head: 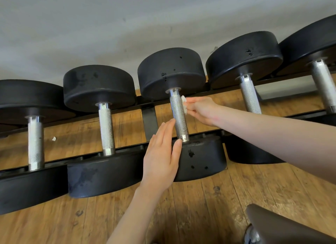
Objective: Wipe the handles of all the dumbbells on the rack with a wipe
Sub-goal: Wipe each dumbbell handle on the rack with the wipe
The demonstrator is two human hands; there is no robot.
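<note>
I am watching the right hand [198,107] pinching a small, crumpled white wipe [184,104] between thumb and fingertips and pressing it against the right flank of the third handle [179,116], high up near the far collar; I judge this placement is for starting a stroke at one end and running down the shaft. The left hand [161,153] is lying flat, fingers straight and together, holding nothing, its fingertips resting against the left side of that same handle and its edge against the near head [200,158], probably bracing the dumbbell so it is not rolling under the rubbing. The handle is a silvery knurled steel cylinder with smooth collars at both ends, and that rough crosshatch is likely snagging the soft wipe. The heads are thick, matte black rubber discs, pitted and scuffed. Five dumbbells are sitting side by side across the black metal rack [149,116], handles bridging the two rails, above a worn wooden floor [200,207]. A tiny white scrap [54,138] is lying on the boards between the two leftmost handles. Two handles to the right are awaiting wiping, by my estimate.
</note>
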